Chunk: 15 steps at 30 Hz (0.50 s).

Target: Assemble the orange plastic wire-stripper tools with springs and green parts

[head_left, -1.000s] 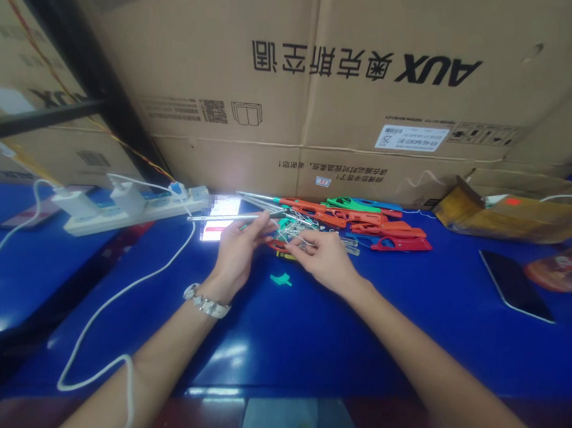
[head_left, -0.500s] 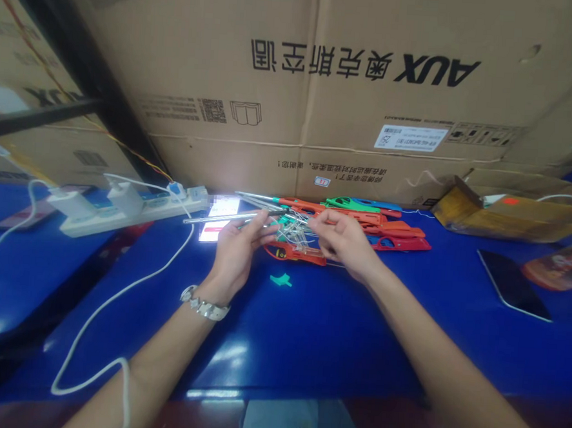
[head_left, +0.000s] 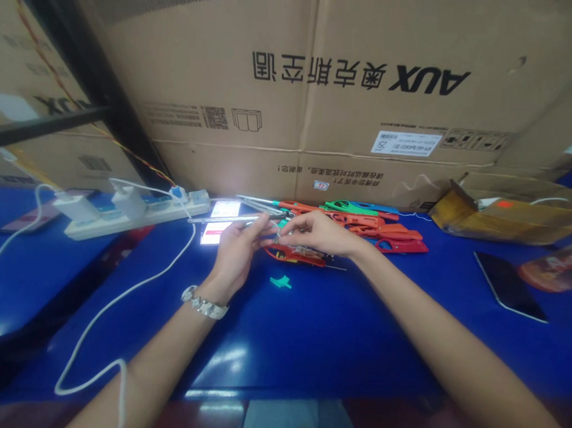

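Observation:
My left hand (head_left: 238,246), with a silver watch on the wrist, is closed on a thin silver metal tube (head_left: 208,221) that points left. Its black end lies by the fingertips. My right hand (head_left: 316,232) is pinched right against the left fingertips; what it holds is too small and hidden to name. Beneath and behind the hands are orange-red long-nosed lighter bodies (head_left: 398,234), with a green one (head_left: 347,207) at the back. An orange lighter piece (head_left: 297,256) lies just in front of the right hand. Nearer me rests a small green plastic piece (head_left: 280,282).
A lit phone (head_left: 211,235) lies left of the hands, near a white power strip (head_left: 91,226) with its cable. At the right are a dark phone (head_left: 507,285), a bottle (head_left: 558,268) and an open brown bag (head_left: 513,212). A large carton (head_left: 321,106) stands behind.
My right hand has moved left, from over the loose white wires to the left fingertips. The left hand still holds the metal tube in nearly the same place.

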Tool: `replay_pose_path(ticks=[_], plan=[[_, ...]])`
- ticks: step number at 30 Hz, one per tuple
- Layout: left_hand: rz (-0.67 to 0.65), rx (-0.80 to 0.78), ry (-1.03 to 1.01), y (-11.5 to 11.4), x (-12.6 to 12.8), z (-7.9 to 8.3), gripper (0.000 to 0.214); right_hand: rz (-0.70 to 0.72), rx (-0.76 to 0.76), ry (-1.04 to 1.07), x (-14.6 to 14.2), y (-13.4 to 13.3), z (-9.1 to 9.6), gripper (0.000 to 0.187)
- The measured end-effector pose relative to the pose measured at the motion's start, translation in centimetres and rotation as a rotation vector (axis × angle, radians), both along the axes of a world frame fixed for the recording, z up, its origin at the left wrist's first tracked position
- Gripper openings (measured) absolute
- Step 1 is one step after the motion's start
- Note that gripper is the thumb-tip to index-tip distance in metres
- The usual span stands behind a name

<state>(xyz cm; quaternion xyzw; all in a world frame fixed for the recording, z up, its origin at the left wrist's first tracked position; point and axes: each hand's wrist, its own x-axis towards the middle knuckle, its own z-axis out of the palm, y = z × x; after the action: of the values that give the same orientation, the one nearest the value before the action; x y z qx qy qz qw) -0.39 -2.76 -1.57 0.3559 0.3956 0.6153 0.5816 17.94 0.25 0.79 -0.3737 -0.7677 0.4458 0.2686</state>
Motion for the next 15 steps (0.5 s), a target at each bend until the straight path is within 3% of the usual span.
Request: replay_pose_path(ticks=[5, 10, 13, 15], plan=[[0.028, 0.007, 0.015, 0.0, 0.0, 0.0, 0.039, -0.048, -0.118, 0.061, -1.8, 0.6, -0.8, 0.030], [0.017, 0.047, 0.033, 0.0, 0.0, -0.1, 0.038, -0.243, 0.040, 0.041, -3.3, -0.2, -1.8, 0.025], [0.010, 0.044, 0.032, 0.0, 0.0, 0.0, 0.038, -0.095, -0.064, 0.107, -2.6, -0.5, -1.3, 0.024], [0.021, 0.023, 0.028, 0.0, 0.0, 0.2, 0.040, 0.026, -0.269, 0.171, -1.5, -0.2, -0.7, 0.018]])
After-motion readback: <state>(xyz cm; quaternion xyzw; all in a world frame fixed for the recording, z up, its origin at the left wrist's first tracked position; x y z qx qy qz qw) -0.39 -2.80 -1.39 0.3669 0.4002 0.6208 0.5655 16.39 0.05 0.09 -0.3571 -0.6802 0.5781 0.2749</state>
